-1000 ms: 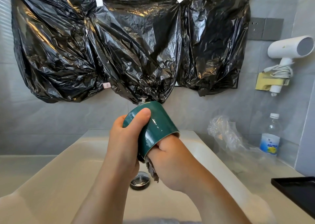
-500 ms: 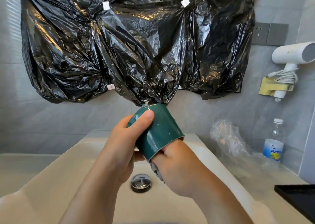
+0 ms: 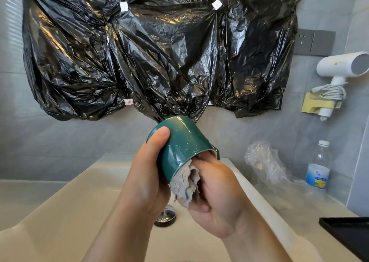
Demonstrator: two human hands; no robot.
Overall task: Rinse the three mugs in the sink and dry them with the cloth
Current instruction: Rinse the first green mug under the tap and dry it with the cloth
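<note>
Green mug [image 3: 182, 145] held tilted above sink [image 3: 65, 208], mouth toward near right. Left hand [image 3: 146, 179] clamped on mug wall. Right hand [image 3: 216, 198] clamped on grey cloth [image 3: 184, 182], stuffed into mug mouth.

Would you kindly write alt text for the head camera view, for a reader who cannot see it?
A left hand grips a tilted green mug above a white sink, while the right hand pushes a grey cloth into its mouth. Black plastic sheeting hangs on the wall behind; a water bottle stands at right.
</note>
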